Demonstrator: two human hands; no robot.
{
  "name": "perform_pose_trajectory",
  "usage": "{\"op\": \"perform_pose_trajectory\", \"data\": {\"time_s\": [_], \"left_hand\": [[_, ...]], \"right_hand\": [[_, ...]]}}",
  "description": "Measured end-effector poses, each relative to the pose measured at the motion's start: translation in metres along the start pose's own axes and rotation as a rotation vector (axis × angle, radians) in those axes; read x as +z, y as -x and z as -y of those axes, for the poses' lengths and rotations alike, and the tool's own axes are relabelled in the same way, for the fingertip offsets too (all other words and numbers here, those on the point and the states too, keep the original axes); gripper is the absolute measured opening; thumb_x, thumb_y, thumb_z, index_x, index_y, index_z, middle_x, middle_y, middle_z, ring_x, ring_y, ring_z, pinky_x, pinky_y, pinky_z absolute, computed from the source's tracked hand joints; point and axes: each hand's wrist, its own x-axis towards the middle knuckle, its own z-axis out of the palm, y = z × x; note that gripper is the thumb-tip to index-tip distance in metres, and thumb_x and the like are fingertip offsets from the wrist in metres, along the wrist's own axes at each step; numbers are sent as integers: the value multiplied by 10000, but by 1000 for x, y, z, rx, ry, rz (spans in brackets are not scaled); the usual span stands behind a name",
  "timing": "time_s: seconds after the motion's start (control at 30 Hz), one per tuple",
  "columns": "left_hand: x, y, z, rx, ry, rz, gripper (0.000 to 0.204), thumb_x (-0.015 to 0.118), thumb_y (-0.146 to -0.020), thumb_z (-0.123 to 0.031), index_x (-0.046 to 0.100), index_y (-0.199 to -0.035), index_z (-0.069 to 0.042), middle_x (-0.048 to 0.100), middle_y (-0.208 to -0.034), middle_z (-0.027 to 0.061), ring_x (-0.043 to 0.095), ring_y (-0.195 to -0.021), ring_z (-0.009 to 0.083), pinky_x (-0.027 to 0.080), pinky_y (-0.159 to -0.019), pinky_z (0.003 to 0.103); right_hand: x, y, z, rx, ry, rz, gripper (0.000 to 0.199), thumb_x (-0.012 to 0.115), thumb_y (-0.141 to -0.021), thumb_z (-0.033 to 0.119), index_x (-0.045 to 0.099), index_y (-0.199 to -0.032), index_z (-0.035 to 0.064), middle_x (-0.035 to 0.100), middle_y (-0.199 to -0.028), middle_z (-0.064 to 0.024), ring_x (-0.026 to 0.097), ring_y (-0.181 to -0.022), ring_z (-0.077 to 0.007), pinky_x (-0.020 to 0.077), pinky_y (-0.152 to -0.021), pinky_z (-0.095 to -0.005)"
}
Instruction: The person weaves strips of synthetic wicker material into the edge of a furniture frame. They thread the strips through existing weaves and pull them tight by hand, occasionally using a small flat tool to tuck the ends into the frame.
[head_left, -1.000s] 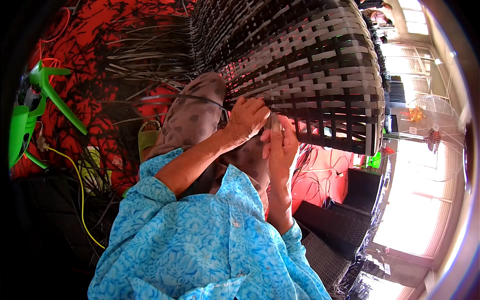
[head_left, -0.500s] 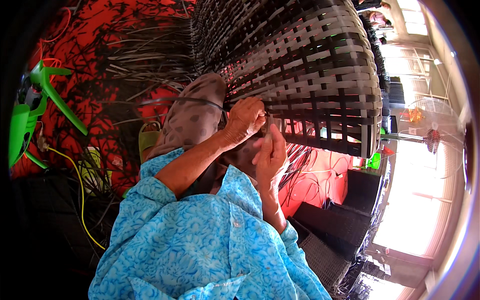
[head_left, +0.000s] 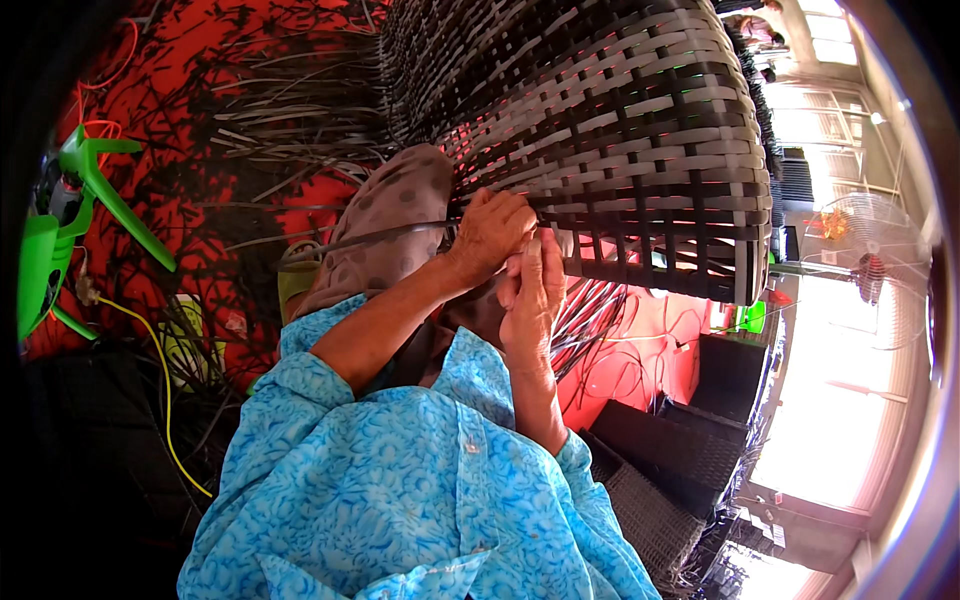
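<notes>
A person in a light blue patterned shirt point(head_left: 420, 500) works at the lower edge of a large woven wicker furniture piece point(head_left: 620, 130), its grey and dark strips crossing in a basket pattern. Both hands meet at that lower edge, near its left end. The left hand point(head_left: 492, 232) comes up on a bent forearm from the rolled shirt sleeve, wrist cocked, knuckles outward, fingers curled tight; it seems to pinch a thin dark weaving strand point(head_left: 370, 237) that runs out to the left from the hand, away from the wicker piece, across a brown dotted cloth point(head_left: 395, 215). The right hand point(head_left: 532, 300) rises almost upright just below and right of the left hand, touching it, its fingers held straight and close together with the tips pressed up against the underside of the weave; whether it grips anything cannot be told. Loose unwoven strips point(head_left: 290, 110) fan out from the left side of the wicker piece over a red floor covering point(head_left: 180, 150). Farther left of the wicker piece stands a bright green plastic frame point(head_left: 70, 230), with a yellow cable point(head_left: 165, 380) trailing below it. Below and right of the wicker piece sit dark woven panels point(head_left: 680, 440), and to its right a standing fan point(head_left: 860, 260) shows against bright windows.
</notes>
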Motion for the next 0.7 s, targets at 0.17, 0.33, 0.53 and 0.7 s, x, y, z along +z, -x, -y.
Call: {"op": "perform_pose_trajectory", "data": {"time_s": [0.17,0.33,0.53,0.7], "left_hand": [[-6,11,-4,-73,156,85,188,607,-669,-79,538,-844,-64,533,-818,73,521,-781,243,400,-666,341],[-11,19,4,-363,263,-18,103,561,-806,-93,598,-881,-35,579,-824,122,573,-749,292,455,-629,367],[-4,16,19,-552,230,292,135,549,-801,-148,606,-835,-30,602,-792,136,584,-719,298,453,-632,371],[4,10,20,-597,284,303,142,556,-790,-159,617,-821,-35,595,-784,129,592,-731,287,453,-624,371]], "right_hand": [[0,-13,1,66,-309,-25,144,513,-888,214,510,-981,104,460,-643,15,351,-446,-51,263,-381,-190],[-3,-21,0,97,-433,-32,83,524,-879,188,496,-907,114,468,-686,15,366,-475,-61,298,-418,-193],[-10,-20,3,110,-319,-16,120,521,-880,180,508,-967,97,472,-684,-1,379,-468,-69,317,-424,-203],[-12,-20,4,149,-329,-49,138,527,-877,172,514,-990,94,480,-677,-7,399,-462,-73,332,-421,-206]]}}
